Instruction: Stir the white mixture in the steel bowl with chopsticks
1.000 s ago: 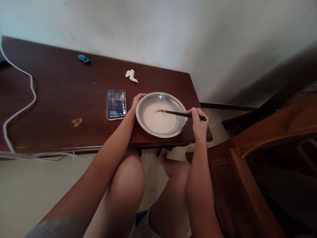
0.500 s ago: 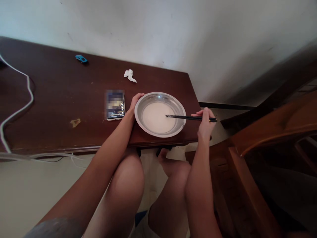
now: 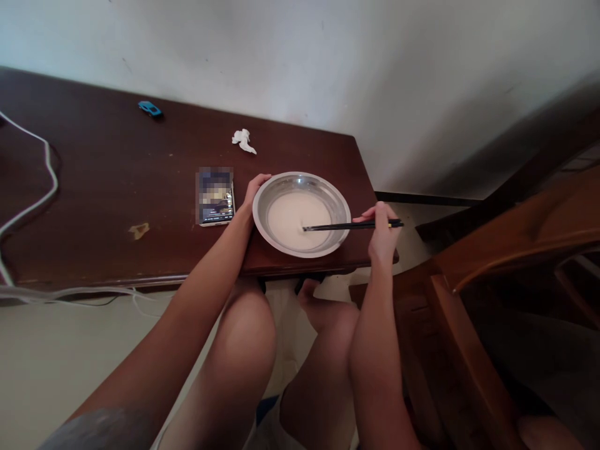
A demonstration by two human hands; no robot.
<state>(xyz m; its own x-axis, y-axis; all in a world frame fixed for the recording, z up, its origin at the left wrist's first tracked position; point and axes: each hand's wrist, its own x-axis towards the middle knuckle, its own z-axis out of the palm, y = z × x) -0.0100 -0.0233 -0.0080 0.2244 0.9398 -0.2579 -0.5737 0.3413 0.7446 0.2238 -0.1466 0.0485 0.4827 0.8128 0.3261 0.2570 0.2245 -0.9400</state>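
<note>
A wide metal bowl (image 3: pixel 338 199) stands at the table's front right, with a pale, milky liquid (image 3: pixel 293 212) in it. My left hand (image 3: pixel 255 189) is at the bowl's left side, gripping its rim; some of its fingers are hidden behind the bowl. In my right hand (image 3: pixel 383 230), right of the bowl, is a pair of black chopsticks (image 3: pixel 335 226), held closed in the fingers. They reach almost level over the rim, and their tips dip into the liquid near its middle.
On the dark wooden table (image 3: pixel 94 162) lie a phone (image 3: pixel 215 197), a crumpled white tissue (image 3: pixel 244 141), a blue toy car (image 3: pixel 150 109) and a tan scrap (image 3: pixel 139 231). A white cable (image 3: pixel 50 162) runs down the left. A wooden chair (image 3: pixel 469 262) stands at right, a wall behind.
The chopstick tips have moved left and toward me through the liquid, and my right hand has shifted slightly left with them. My left hand stays on the bowl.
</note>
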